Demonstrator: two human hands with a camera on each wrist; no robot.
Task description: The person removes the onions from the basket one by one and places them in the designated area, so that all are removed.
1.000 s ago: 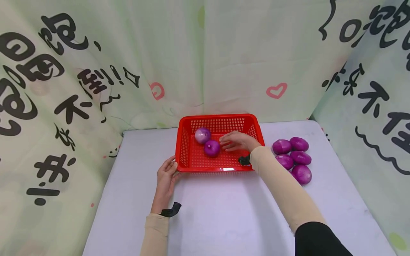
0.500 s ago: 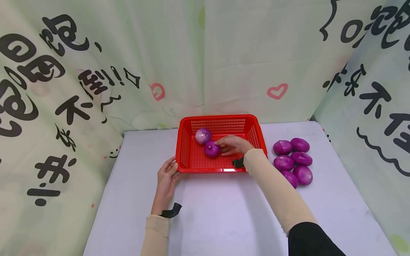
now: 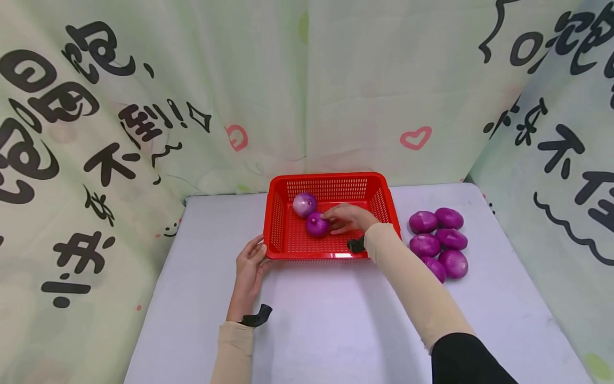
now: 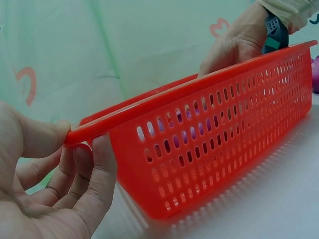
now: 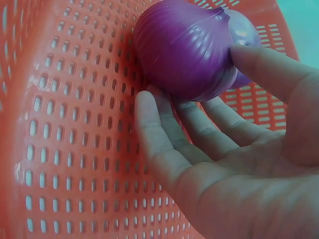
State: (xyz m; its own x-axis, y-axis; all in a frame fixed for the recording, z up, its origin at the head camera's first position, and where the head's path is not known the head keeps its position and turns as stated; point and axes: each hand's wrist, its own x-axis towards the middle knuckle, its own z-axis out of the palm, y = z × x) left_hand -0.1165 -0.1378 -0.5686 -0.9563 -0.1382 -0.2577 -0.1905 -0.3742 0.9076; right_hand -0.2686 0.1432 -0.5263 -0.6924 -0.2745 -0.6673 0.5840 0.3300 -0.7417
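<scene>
In the head view, my left hand holds the near-left corner of a red plastic basket. The left wrist view shows its thumb on top of the rim and its fingers curled underneath. My right hand is inside the basket at a purple onion. Seen from the right wrist, the thumb lies on one side of that onion and the curled fingers are under the other. A second, paler onion sits just behind it in the basket.
Several purple onions lie in a cluster on the white table, right of the basket; the right sleeve passes beside them. A printed curtain hangs behind the table and along its sides.
My right hand has moved left and slightly nearer, from beside the onion onto it, holding still over the last half second. My left hand keeps its grip on the basket.
</scene>
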